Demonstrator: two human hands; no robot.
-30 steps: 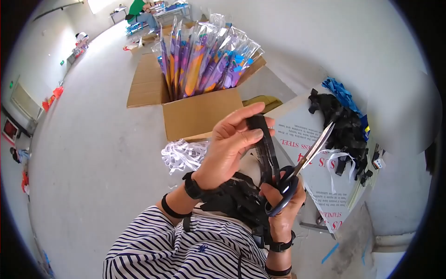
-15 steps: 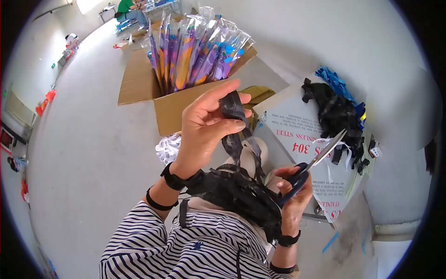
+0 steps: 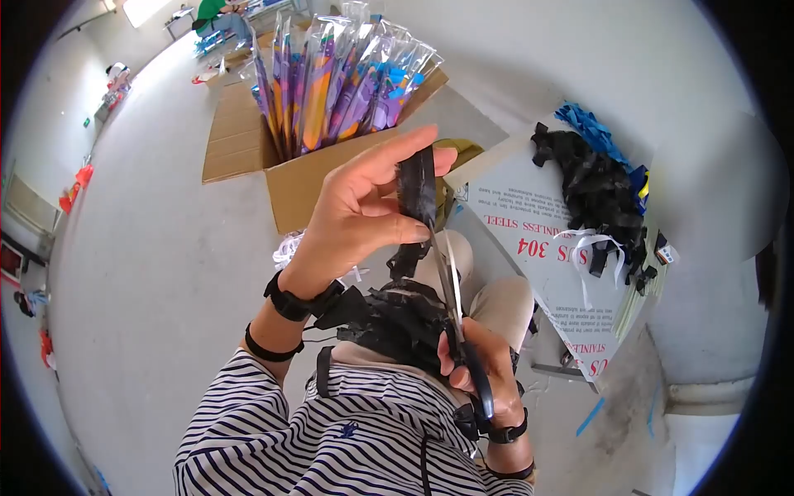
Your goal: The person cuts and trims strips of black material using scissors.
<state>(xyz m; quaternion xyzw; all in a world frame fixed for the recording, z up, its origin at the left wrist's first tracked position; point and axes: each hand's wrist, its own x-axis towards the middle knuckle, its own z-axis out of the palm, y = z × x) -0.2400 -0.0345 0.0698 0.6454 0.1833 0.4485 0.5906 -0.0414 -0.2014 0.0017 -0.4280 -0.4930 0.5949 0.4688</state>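
My left hand (image 3: 364, 202) is raised in front of me, pinching a black fabric strip (image 3: 416, 194) between thumb and fingers. Below the thumb the lower end of the strip hangs down. My right hand (image 3: 488, 360) grips a pair of scissors (image 3: 453, 302) by its dark handles, blades pointing up. The blade tips reach the strip just beside my left thumb; whether they have cut into it I cannot tell. A heap of black strips (image 3: 389, 326) lies across my lap, under both hands.
An open cardboard box (image 3: 285, 194) holds several clear-wrapped purple and orange items (image 3: 339, 91). At right, a printed board (image 3: 538, 240) bears a black strip pile (image 3: 591, 186), blue strips (image 3: 591, 128) and a white ribbon (image 3: 585, 264). A person in green (image 3: 211, 12) sits far off.
The scissors have swung from the right over to the strip and now point upward. My left hand stays raised, and the strip in it stands more upright.
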